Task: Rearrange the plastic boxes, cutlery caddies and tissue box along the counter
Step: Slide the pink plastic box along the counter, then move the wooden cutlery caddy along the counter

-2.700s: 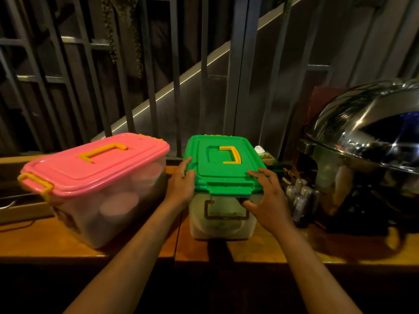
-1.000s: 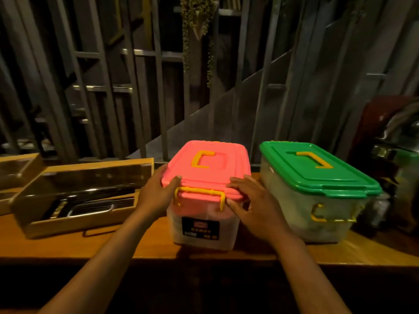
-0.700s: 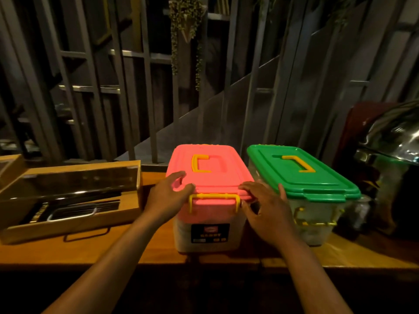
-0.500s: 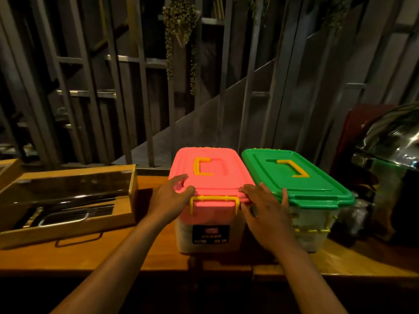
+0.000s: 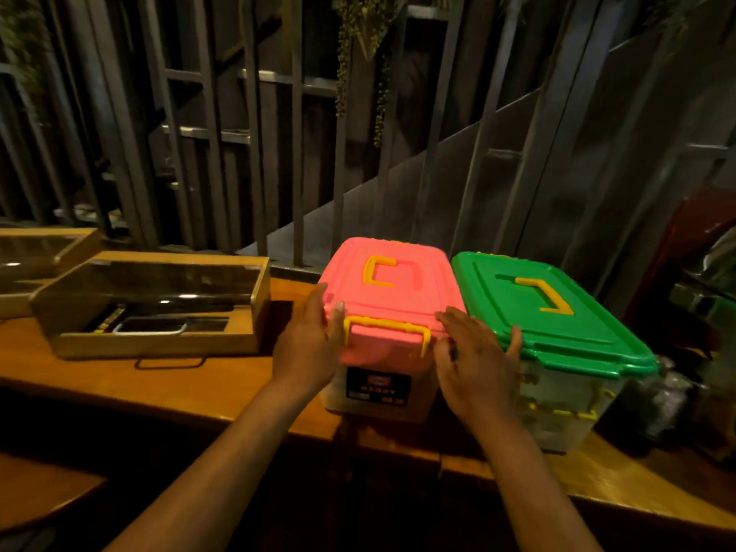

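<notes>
A clear plastic box with a pink lid (image 5: pixel 392 288) and yellow latches stands on the wooden counter (image 5: pixel 167 386). Its right side sits flush against a clear box with a green lid (image 5: pixel 549 312). My left hand (image 5: pixel 308 346) grips the pink box's front left corner, thumb on the lid. My right hand (image 5: pixel 476 362) lies with its fingers spread at the front where the two boxes meet, thumb at the pink lid's corner and fingertips on the green lid's edge. A wooden cutlery caddy (image 5: pixel 155 312) with a glass cover stands to the left. No tissue box shows.
A second wooden caddy (image 5: pixel 38 255) sits at the far left, behind the first. A shiny metal chafing dish (image 5: pixel 717 268) and small dark items crowd the right end. Metal railings and a hanging plant rise behind the counter.
I turned from the green box to the pink one, took it in both hands and slid it right until it met the green box. My right hand's fingers have loosened and spread.
</notes>
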{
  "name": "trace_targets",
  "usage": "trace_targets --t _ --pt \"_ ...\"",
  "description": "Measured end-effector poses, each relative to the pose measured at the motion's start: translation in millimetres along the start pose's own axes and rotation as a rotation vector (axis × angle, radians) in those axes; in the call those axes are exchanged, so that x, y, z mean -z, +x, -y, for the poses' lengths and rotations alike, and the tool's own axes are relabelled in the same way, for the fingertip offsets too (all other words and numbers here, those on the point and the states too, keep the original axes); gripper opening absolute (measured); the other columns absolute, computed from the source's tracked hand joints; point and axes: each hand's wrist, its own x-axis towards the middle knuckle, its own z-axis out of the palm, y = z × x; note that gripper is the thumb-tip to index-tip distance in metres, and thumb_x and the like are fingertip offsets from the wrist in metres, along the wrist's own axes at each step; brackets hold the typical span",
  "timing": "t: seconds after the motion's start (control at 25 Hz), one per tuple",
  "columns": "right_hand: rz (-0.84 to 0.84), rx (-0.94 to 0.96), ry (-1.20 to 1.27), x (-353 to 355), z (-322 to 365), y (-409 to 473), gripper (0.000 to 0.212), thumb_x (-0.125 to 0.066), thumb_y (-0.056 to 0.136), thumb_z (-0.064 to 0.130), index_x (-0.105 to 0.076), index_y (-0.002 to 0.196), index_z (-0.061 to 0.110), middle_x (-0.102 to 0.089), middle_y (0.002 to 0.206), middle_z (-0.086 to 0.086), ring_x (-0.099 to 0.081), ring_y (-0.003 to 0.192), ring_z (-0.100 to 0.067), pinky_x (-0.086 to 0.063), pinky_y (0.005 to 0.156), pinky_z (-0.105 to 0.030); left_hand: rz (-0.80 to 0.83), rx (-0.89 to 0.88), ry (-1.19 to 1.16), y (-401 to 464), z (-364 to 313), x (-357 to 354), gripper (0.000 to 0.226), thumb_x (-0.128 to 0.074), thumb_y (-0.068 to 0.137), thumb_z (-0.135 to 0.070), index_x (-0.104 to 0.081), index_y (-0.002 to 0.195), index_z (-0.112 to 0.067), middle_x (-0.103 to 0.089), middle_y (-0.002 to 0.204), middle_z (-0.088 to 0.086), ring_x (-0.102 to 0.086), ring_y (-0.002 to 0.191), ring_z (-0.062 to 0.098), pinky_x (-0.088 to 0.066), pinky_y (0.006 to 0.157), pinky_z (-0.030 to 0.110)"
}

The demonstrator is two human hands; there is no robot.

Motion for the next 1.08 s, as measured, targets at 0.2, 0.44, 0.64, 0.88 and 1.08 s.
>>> trace_targets --t 0.2,0.44,0.64,0.88,1.08 --pt "-0.084 0.026 0.146 -12.2 61.7 -14.8 0.037 -0.052 0.082 0.034 -0.066 0.116 0.030 -0.060 0.134 0.002 -0.044 0.133 -0.026 -0.019 0.112 -0.058 0.034 -0.259 0.244 -28.6 29.0 49.8 0.049 -0.052 0.092 -0.037 -0.041 0.140 -0.035 -0.057 0.131 -0.004 -0.060 0.107 0.019 -0.053 0.080 0.037" --pt "-0.038 0.184 0.315 -72.8 177.5 -19.0 0.036 -0.050 0.087 0.028 -0.064 0.120 0.026 -0.059 0.133 0.003 -0.040 0.135 -0.021 -0.024 0.115 -0.048 -0.083 -0.224 0.343 -6.0 122.5 138.6 0.032 -0.060 0.088 -0.034 -0.061 0.120 -0.031 -0.062 0.125 -0.004 -0.055 0.115 0.014 -0.050 0.088 0.034" --pt "0.104 0.135 0.276 -158.6 283.0 -14.3 0.036 -0.054 0.084 0.031 -0.064 0.119 0.031 -0.059 0.133 0.004 -0.042 0.132 -0.022 -0.025 0.113 -0.055 -0.108 -0.170 0.471 34.4 236.3 213.7 0.029 -0.063 0.086 -0.033 -0.065 0.115 -0.029 -0.064 0.117 -0.003 -0.056 0.113 0.016 -0.050 0.091 0.039" --pt "0.337 0.066 0.281 -240.3 364.9 -0.5 0.043 -0.047 0.096 0.029 -0.046 0.138 0.036 -0.041 0.150 0.005 -0.024 0.143 -0.019 -0.023 0.117 -0.048 -0.059 0.040 0.520 93.7 337.2 256.2 0.041 -0.055 0.089 -0.044 -0.052 0.129 -0.033 -0.041 0.144 0.008 -0.031 0.137 0.026 -0.042 0.103 0.048" --pt "0.326 0.146 0.129 -285.7 384.1 7.2 0.047 -0.047 0.095 0.032 -0.040 0.141 0.036 -0.040 0.151 0.003 -0.026 0.144 -0.022 -0.026 0.111 -0.050 0.033 0.322 0.217 128.0 371.9 245.7 0.058 -0.045 0.095 -0.047 -0.027 0.148 -0.031 -0.042 0.144 0.012 -0.048 0.126 0.029 -0.048 0.088 0.037"
